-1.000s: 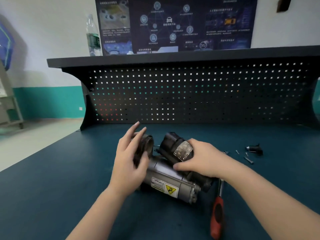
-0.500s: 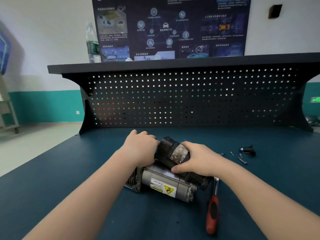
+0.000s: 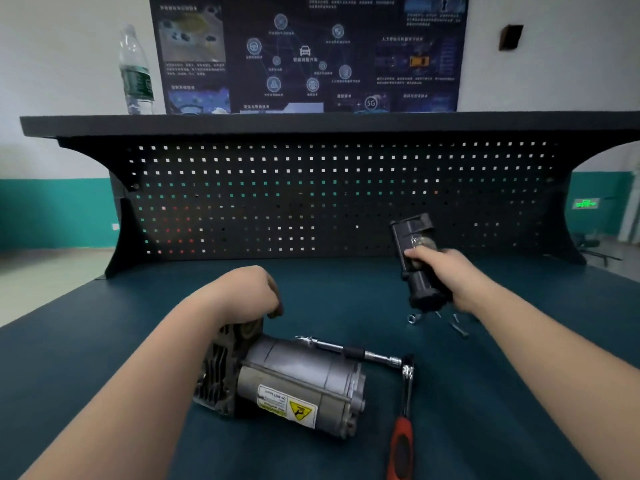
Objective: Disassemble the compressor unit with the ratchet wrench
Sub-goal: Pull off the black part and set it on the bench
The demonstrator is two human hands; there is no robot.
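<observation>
The grey compressor body (image 3: 294, 386) lies on its side on the teal bench, a yellow warning label facing me. My left hand (image 3: 249, 292) curls over its finned left end and grips it. Off to the right and above the bench, my right hand (image 3: 446, 275) holds a black cylindrical part (image 3: 415, 258) that is apart from the body. The ratchet wrench (image 3: 405, 403), with a red and black handle and a chrome extension, lies just right of the body, untouched.
Loose screws and a small socket (image 3: 414, 318) lie on the bench (image 3: 104, 358) under my right hand. A black pegboard back panel (image 3: 311, 195) with a top shelf closes the far side. A water bottle (image 3: 135, 74) stands on the shelf at left.
My right hand has pulled the black part off the compressor and carried it up and to the right. My left hand stayed on the body's left end, and the wrench extension has come into sight.
</observation>
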